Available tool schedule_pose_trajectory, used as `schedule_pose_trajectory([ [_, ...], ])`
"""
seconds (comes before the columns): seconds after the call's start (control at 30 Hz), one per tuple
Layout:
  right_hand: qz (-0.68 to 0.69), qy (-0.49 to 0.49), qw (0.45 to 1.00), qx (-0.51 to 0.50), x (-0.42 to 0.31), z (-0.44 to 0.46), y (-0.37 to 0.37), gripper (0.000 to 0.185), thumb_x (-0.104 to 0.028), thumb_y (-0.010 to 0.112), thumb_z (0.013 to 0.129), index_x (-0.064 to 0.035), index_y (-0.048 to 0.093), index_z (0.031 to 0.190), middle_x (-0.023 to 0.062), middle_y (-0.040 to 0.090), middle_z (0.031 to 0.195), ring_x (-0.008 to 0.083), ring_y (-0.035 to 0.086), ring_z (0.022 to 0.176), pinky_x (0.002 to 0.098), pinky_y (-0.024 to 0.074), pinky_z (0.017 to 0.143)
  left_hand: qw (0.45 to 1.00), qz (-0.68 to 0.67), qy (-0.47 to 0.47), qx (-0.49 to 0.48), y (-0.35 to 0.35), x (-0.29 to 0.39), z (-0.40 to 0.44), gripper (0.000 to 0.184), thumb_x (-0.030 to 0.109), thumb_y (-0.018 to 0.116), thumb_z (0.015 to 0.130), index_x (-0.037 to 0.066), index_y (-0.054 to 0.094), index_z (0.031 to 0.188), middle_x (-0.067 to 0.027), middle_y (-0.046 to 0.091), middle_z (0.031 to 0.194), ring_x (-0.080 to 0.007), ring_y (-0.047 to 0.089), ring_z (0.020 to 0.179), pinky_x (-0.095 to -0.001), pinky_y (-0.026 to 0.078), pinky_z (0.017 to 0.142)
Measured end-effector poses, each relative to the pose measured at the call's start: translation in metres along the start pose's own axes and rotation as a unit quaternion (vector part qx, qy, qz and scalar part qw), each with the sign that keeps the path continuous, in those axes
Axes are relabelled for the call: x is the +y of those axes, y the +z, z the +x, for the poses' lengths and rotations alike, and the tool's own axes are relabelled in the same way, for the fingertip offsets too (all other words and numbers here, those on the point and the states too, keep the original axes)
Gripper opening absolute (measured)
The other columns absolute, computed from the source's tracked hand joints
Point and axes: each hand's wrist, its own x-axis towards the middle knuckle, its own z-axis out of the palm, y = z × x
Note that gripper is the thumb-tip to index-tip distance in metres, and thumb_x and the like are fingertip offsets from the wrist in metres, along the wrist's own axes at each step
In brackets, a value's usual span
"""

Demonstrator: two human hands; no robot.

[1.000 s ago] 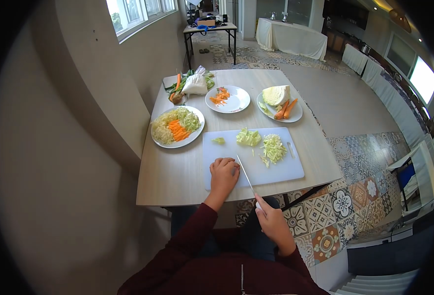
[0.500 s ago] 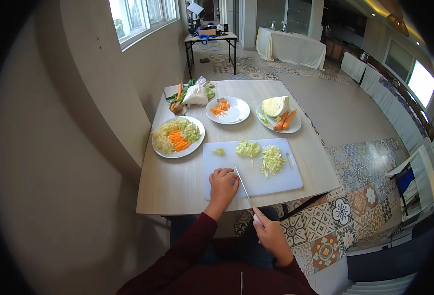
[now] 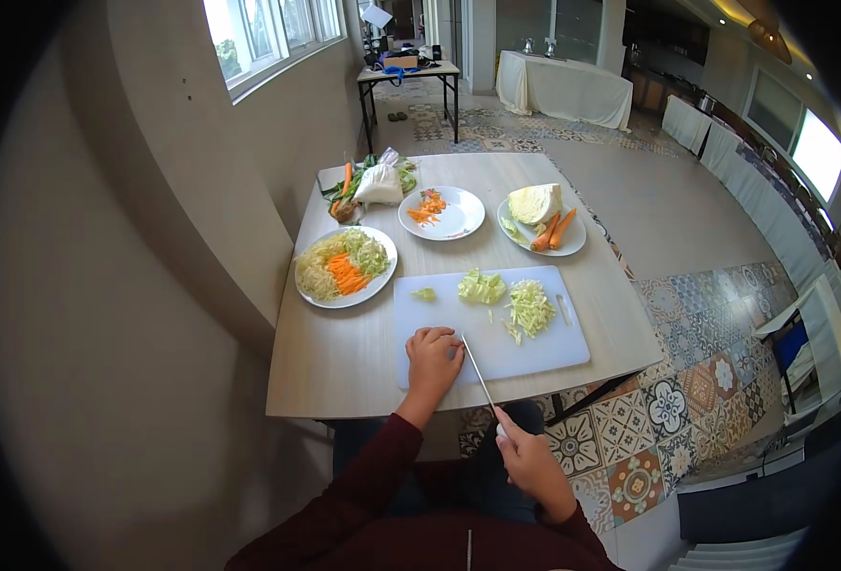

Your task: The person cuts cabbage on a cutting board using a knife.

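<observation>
1. Knife [image 3: 478, 372]: slants away leftward across the cutting board's [image 3: 555, 358] near edge, tip just beside the left hand [image 3: 433, 358].
2. Right hand [image 3: 536, 464]: closed around its handle.
3. Left hand: fingers curled, palm-down on the cutting board; any hold beneath is hidden.
4. Shredded cabbage [image 3: 532, 307]: beyond the knife, rightward.

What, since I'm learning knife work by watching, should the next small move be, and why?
Probably a short slicing stroke with the knife, just right of the left hand. The right hand holds the knife with its blade beside that curled hand, and shredded cabbage lies on the cutting board. What the left hand covers is hidden, though.
</observation>
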Motion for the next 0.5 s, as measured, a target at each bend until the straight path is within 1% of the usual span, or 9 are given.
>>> schedule_pose_trajectory([
  [0.1, 0.007, 0.005, 1.000, -0.012, -0.001, -0.011, -0.010, 0.044, -0.015, 0.054, 0.097, -0.0021, 0.052, 0.139, 0.0281, 0.057, 0.066, 0.0458, 0.062, 0.067, 0.0456, 0.0477, 0.061, 1.000, -0.002, -0.001, 0.004, 0.001, 0.000, 0.000, 0.005, 0.014, 0.076, 0.077, 0.012, 0.074, 0.081, -0.0019, 0.071, 0.105, -0.0267, 0.057, 0.106, -0.0440, 0.038, 0.095],
  [0.2, 0.043, 0.091, 0.994, -0.049, -0.021, -0.016, -0.021, 0.044, -0.016, 0.053, 0.097, -0.0019, 0.052, 0.138, 0.0285, 0.057, 0.066, 0.0457, 0.063, 0.068, 0.0450, 0.0485, 0.062, 1.000, 0.000, -0.002, -0.002, -0.001, 0.002, 0.001, 0.005, 0.015, 0.076, 0.077, 0.011, 0.074, 0.081, -0.0018, 0.071, 0.105, -0.0266, 0.057, 0.106, -0.0438, 0.038, 0.095],
  [0.3, 0.003, 0.040, 0.999, -0.022, -0.004, -0.002, -0.009, 0.044, -0.016, 0.053, 0.096, -0.0019, 0.052, 0.138, 0.0296, 0.057, 0.067, 0.0467, 0.063, 0.069, 0.0469, 0.0495, 0.063, 1.000, -0.005, 0.000, 0.003, -0.001, 0.002, 0.001, 0.006, 0.014, 0.076, 0.077, 0.011, 0.074, 0.081, -0.0020, 0.071, 0.104, -0.0266, 0.058, 0.106, -0.0439, 0.038, 0.095],
  [0.4, -0.018, -0.009, 1.000, 0.013, -0.009, 0.010, 0.004, 0.044, -0.018, 0.053, 0.096, -0.0032, 0.053, 0.137, 0.0304, 0.058, 0.069, 0.0475, 0.063, 0.070, 0.0509, 0.0491, 0.064, 1.000, -0.002, -0.008, -0.008, -0.002, 0.003, 0.001, 0.005, 0.014, 0.076, 0.076, 0.011, 0.074, 0.081, -0.0022, 0.071, 0.104, -0.0266, 0.058, 0.106, -0.0437, 0.038, 0.095],
  [0.5, -0.070, -0.027, 0.997, 0.024, -0.005, 0.016, 0.010, 0.045, -0.015, 0.054, 0.096, -0.0024, 0.051, 0.140, 0.0245, 0.055, 0.061, 0.0352, 0.062, 0.053, 0.0417, 0.0475, 0.056, 1.000, -0.001, -0.004, -0.003, -0.001, 0.001, 0.001, 0.005, 0.013, 0.075, 0.076, 0.011, 0.073, 0.080, -0.0025, 0.071, 0.103, -0.0269, 0.058, 0.106, -0.0436, 0.039, 0.094],
])
